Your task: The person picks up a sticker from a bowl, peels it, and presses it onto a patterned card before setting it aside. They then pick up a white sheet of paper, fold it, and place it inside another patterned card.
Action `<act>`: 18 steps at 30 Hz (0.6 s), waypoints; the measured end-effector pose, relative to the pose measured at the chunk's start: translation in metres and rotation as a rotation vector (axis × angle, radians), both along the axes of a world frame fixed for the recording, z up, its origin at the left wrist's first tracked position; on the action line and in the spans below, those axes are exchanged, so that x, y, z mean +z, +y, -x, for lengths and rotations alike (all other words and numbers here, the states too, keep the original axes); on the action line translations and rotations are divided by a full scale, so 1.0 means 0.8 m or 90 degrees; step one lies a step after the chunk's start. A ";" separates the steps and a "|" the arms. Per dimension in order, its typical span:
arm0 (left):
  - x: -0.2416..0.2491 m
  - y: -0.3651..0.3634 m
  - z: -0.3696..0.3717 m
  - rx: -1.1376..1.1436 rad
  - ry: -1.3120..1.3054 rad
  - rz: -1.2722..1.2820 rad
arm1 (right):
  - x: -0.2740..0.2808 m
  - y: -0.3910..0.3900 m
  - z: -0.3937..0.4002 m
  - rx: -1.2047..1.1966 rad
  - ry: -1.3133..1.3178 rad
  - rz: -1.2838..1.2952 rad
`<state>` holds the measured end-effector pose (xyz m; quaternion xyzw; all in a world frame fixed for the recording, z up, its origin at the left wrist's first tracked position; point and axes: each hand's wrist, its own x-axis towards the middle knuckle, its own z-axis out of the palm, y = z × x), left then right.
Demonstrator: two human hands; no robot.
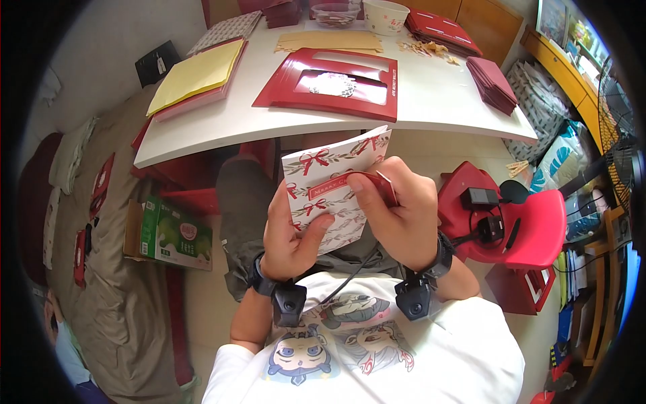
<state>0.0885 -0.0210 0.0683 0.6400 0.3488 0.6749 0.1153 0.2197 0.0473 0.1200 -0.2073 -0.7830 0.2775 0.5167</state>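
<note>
A white greeting card (340, 219), printed with red bows and green sprigs, is tilted up in front of my chest. Across its front runs a red band (325, 188) with partly covered lettering that starts "Merry". My left hand (291, 236) grips the card's left side, thumb pressed on its front. On the other side, my right hand (400, 215) pinches the band against the card's right edge, its thumb over the lettering. A dark red end of the band shows beside that thumb. My fingers behind the card are hidden.
Beyond my hands stands a white table (222, 124) bearing a red windowed sleeve (276, 87), yellow sheets (195, 77), brown paper (328, 42), dark red envelopes (491, 84) and a paper tub (385, 17). A red chair (538, 225) holding black devices is at right; a green box (176, 232) sits left.
</note>
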 end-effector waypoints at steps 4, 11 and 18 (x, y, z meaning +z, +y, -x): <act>0.002 -0.001 0.000 -0.013 -0.049 0.044 | 0.000 0.005 -0.002 -0.011 -0.029 -0.017; 0.007 -0.006 0.000 -0.009 0.001 0.077 | -0.006 0.017 -0.006 -0.026 -0.016 0.096; 0.006 -0.007 0.000 -0.054 0.020 0.062 | 0.000 0.014 -0.008 0.234 0.064 0.237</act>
